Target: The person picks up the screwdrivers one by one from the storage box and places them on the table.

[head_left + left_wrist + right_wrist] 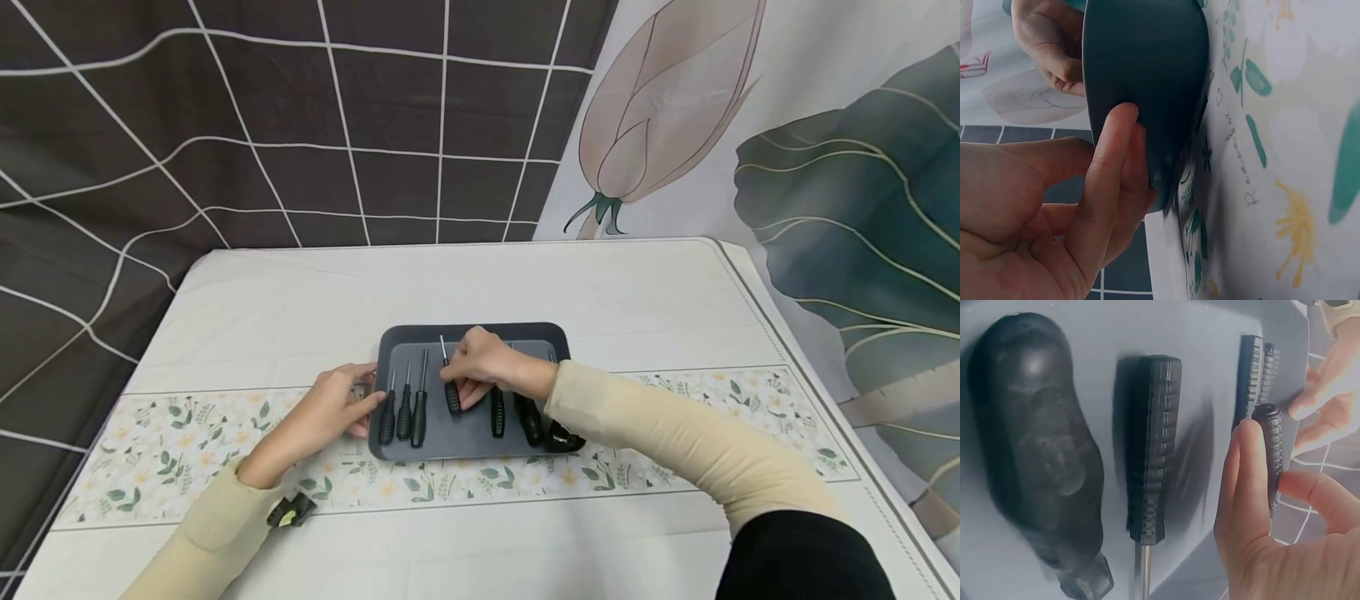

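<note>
A grey tray (465, 442) lies on the table with several black-handled screwdrivers in it. My right hand (483, 365) pinches one screwdriver (452, 398) by its handle between thumb and fingers, its shaft pointing away from me. Left of it lie three screwdrivers (419, 417) side by side. To its right is a screwdriver with a ridged handle (497, 412), then two bulkier black-handled tools (529, 419), partly hidden by the right forearm. My left hand (1054, 219) holds the tray's left edge, fingers against the outer wall and thumb at the rim.
The white table (487, 283) has a floral printed band (210, 442) running under the tray. A dark curtain with white grid lines (390, 108) hangs behind, beside a pale curtain (787, 192) with a flower print. A small black device (291, 510) sits at the left wrist.
</note>
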The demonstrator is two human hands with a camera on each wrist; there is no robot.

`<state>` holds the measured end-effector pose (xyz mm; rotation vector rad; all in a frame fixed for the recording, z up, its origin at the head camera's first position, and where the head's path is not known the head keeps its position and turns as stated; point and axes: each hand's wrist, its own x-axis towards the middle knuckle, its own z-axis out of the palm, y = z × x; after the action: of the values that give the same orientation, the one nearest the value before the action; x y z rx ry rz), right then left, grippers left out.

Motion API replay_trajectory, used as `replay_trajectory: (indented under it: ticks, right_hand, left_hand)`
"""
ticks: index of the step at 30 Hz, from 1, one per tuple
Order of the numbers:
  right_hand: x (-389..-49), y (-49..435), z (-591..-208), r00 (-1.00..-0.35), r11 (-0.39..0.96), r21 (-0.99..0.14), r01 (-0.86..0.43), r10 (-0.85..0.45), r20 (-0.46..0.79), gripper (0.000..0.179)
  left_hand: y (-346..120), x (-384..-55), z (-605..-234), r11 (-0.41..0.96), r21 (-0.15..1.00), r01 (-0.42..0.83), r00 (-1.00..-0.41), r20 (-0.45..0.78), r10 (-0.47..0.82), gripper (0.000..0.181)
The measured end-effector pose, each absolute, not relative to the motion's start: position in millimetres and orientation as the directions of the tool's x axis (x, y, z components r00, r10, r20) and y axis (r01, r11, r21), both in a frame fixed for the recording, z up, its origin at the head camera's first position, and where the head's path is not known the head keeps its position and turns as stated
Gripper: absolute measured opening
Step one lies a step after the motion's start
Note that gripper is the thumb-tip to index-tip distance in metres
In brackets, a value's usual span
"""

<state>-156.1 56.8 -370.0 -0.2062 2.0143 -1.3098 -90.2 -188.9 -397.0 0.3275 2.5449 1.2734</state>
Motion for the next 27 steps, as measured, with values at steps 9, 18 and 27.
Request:
replay_trajectory:
  ticks: [9,18,27]
  right_hand:
    - [-158,63,-367,-0.734,0.482,-0.843,0.237,-0.48,-0.481,0.02]
    - [-161,70,-355,-0.726,0.442,-0.859,0.258,-0.498,-0.475,0.018]
    - [-164,82,-342,-0.732,0.438,-0.858,0.267,-0.487,-0.476,0.017]
  left_hand:
    - [-188,-90,-395,0.595,0.801,0.061,-0.933,-0.165,0.319,0.055]
    - [-187,-90,-395,0.596,0.8,0.069,-0.935,-0.156,0.317,0.054]
    - [-187,-90,-395,0.604,0.794,0.071,-0.936,-0.157,0.316,0.054]
